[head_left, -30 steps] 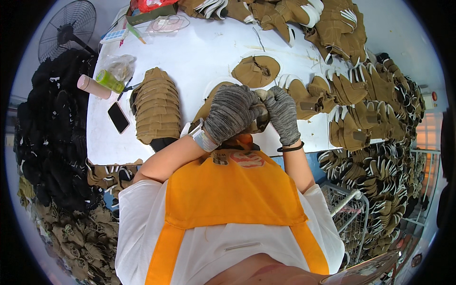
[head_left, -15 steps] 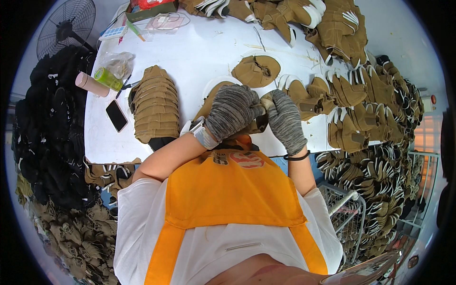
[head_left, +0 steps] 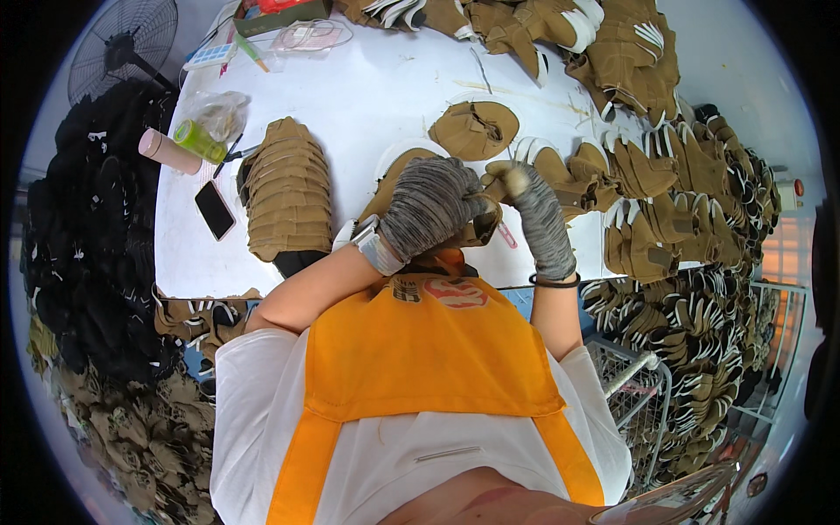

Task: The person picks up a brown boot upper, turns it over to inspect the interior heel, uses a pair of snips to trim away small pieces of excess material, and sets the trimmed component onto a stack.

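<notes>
My left hand, in a grey knitted glove, is closed on a brown shoe upper with a white edge. The upper's dark opening shows beside my left fingers, and much of the piece is hidden under the hand. My right hand, gloved alike, is raised just right of the upper. Its fingers are curled together, and what they hold, if anything, I cannot make out. Under it lies a small pink-red object on the white table. Beyond my hands rests another brown upper.
A stack of brown uppers stands left, beside a phone, a pink bottle and a green-lidded container. Rows of uppers line the right. Black pieces are heaped left; a wire cart stands at lower right.
My right hand has moved slightly right, away from my left fingers, uncovering the pink-red object. My left hand stays on the upper.
</notes>
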Action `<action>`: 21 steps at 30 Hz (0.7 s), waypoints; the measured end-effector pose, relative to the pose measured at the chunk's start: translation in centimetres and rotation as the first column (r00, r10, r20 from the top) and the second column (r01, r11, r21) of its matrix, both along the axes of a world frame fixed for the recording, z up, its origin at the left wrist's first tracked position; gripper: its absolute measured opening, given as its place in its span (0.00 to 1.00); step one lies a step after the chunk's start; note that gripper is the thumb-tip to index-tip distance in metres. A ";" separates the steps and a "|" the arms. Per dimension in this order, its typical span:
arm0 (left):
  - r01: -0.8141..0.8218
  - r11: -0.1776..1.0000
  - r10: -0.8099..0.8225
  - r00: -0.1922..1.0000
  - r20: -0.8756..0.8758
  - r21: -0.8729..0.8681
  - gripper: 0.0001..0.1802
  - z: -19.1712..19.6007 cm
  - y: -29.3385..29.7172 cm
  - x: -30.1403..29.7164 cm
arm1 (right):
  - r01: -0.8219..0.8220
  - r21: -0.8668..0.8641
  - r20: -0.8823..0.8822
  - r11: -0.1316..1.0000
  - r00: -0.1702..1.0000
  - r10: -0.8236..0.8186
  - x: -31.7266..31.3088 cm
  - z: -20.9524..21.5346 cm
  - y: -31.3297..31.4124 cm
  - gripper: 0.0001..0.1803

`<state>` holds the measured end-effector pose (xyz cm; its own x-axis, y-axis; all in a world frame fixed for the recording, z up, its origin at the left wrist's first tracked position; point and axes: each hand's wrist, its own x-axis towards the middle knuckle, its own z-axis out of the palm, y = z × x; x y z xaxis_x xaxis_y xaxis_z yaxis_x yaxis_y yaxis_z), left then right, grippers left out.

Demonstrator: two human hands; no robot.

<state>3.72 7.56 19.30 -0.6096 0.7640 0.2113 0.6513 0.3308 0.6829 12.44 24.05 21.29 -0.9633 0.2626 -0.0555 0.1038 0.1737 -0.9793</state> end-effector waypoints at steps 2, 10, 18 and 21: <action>0.017 0.999 -0.015 0.998 -0.058 0.032 0.18 -0.6 0.0 -0.1 | -0.061 0.168 0.059 0.984 0.997 0.051 0.4 0.3 -0.8 0.14; 0.059 0.990 -0.035 0.982 -0.184 0.126 0.18 -2.1 0.5 -0.3 | 0.149 0.383 -0.053 0.912 0.989 -0.139 -0.3 -2.1 -1.9 0.12; 0.013 0.995 0.003 0.987 -0.160 0.098 0.18 -1.9 0.6 0.4 | 0.119 0.463 -0.022 0.878 0.992 -0.123 -1.0 -2.6 -1.5 0.14; 0.016 1.000 -0.017 0.996 -0.085 -0.009 0.18 -0.4 0.2 1.1 | 0.208 0.411 -0.182 0.888 0.973 -0.143 -1.1 -3.2 -0.3 0.16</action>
